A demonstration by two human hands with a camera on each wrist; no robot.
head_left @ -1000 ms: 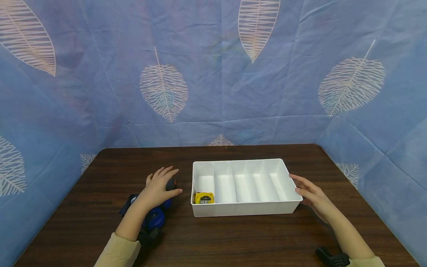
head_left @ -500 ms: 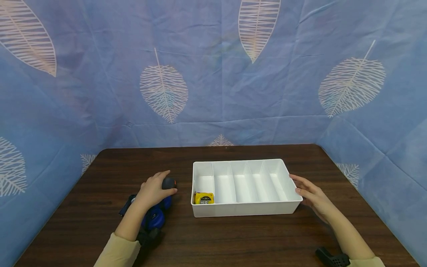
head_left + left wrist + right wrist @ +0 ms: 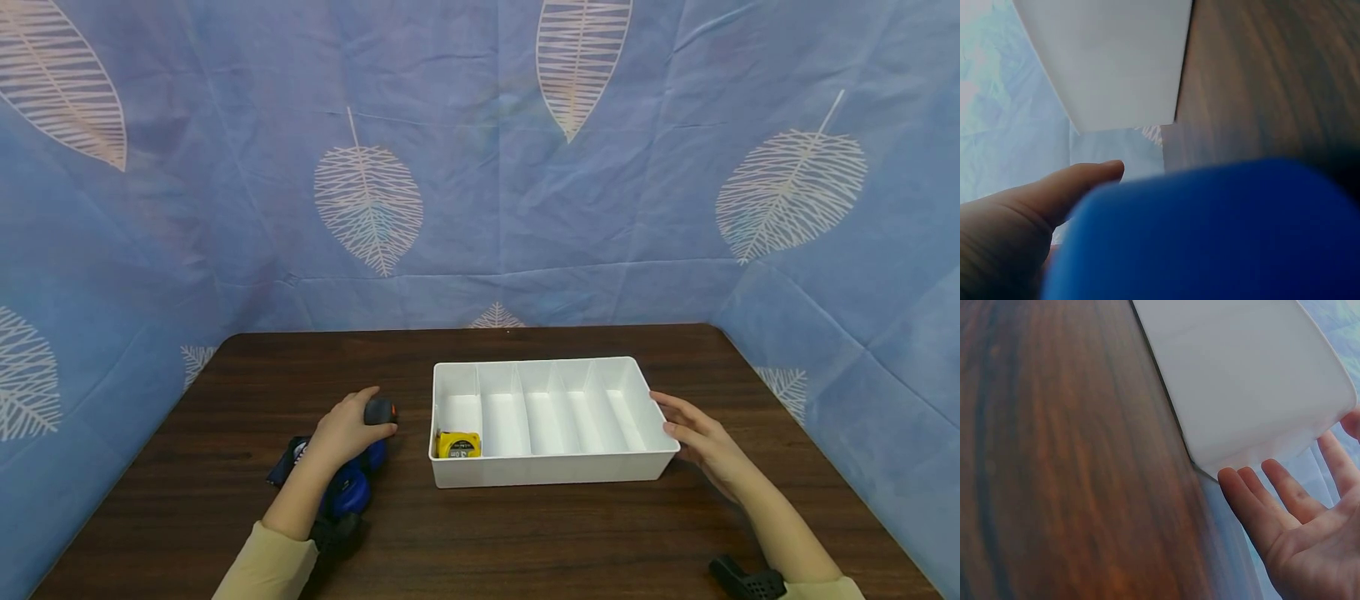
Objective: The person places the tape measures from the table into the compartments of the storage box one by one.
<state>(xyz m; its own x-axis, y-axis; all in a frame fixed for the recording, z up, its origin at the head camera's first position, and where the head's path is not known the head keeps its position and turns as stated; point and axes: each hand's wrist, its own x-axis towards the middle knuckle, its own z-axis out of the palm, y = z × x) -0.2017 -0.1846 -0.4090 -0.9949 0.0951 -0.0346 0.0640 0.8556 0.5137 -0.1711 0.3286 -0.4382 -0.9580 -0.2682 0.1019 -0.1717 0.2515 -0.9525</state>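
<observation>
In the head view, my left hand grips a dark grey rounded object with an orange spot, thumb on the near side and fingers on the far side. Under that wrist lie round blue objects and a dark blue flat piece, partly hidden by the forearm. A blurred blue shape fills the lower left wrist view. My right hand touches the right end of a white divided tray with extended fingers. A yellow tape measure sits in the tray's leftmost compartment.
The dark wooden table carries everything. A black wrist device is by the right forearm. Blue cloth with leaf prints hangs behind and at both sides of the table.
My left hand has drawn back slightly to the left, and its spread fingers have closed in around the dark grey object. The right hand and tray have stayed put.
</observation>
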